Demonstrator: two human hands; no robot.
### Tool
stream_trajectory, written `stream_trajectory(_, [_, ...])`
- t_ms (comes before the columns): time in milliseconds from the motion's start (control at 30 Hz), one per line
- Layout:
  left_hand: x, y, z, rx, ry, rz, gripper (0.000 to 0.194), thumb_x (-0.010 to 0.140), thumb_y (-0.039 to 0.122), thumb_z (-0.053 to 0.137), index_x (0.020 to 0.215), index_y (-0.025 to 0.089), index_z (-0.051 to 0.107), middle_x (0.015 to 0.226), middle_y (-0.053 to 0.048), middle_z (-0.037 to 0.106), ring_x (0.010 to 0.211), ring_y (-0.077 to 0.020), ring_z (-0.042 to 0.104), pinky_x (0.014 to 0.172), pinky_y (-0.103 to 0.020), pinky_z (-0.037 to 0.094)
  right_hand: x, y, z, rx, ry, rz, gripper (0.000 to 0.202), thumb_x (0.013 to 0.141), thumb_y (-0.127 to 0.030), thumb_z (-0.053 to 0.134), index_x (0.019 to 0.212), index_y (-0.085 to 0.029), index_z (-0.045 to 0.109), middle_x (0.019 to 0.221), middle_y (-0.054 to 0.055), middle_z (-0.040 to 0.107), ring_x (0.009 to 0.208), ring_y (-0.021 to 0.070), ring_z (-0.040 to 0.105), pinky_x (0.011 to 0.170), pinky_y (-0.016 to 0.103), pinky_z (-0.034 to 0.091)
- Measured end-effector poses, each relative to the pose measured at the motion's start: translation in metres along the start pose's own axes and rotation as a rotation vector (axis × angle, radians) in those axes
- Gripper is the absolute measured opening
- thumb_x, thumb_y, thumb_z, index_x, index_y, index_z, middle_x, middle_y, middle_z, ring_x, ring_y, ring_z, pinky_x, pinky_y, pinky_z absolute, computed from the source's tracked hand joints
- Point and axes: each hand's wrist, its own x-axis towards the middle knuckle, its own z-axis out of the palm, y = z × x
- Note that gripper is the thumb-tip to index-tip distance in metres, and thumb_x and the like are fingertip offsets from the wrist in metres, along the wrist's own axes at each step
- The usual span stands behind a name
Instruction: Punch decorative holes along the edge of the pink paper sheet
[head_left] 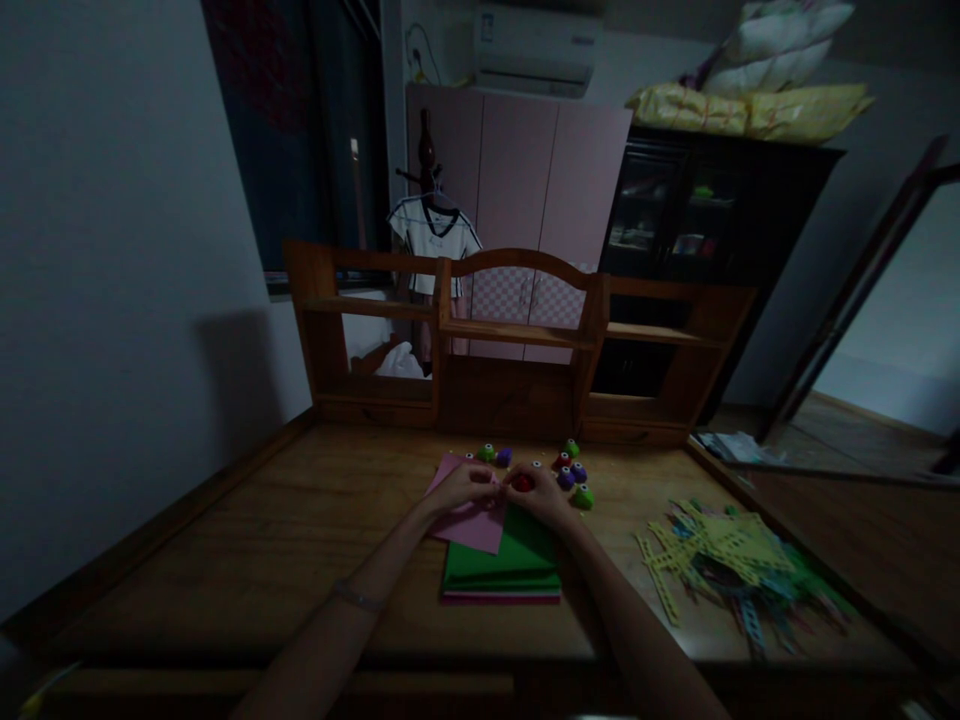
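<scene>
My left hand (466,487) and my right hand (537,492) meet above a pink sheet (465,525), their fingertips close together. A small red piece (523,483) shows within the curled fingers of my right hand. My left thumb and fingers are pinched; whatever they grip is too small and dark to name. The pink sheet lies askew on a stack of green sheets (510,565), which has pink and white edges below. Just beyond my hands sit several small round figures with white eyes, among them a green one (584,497), a purple one (565,478) and another green one (487,453).
Yellow, blue and green punched-out scraps (720,555) are heaped at the right of the wooden table (300,540). A wooden shelf unit (510,395) with small drawers stands along the back edge. A pale wall (127,330) borders the left side.
</scene>
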Motion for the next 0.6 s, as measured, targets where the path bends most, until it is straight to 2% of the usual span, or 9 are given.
stream_trajectory(600, [0.0001, 0.0010, -0.0020, 0.010, 0.004, 0.004, 0.037, 0.065, 0.043, 0.071, 0.078, 0.010, 0.061, 0.068, -0.006, 0.063, 0.062, -0.0141, 0.061, 0.061, -0.025, 0.046, 0.0010, 0.0038, 0.0019, 0.013, 0.018, 0.026, 0.009, 0.072, -0.024, 0.064, 0.073, -0.016, 0.067, 0.071, 0.002, 0.065, 0.068, 0.0167, 0.059, 0.065, 0.024, 0.044])
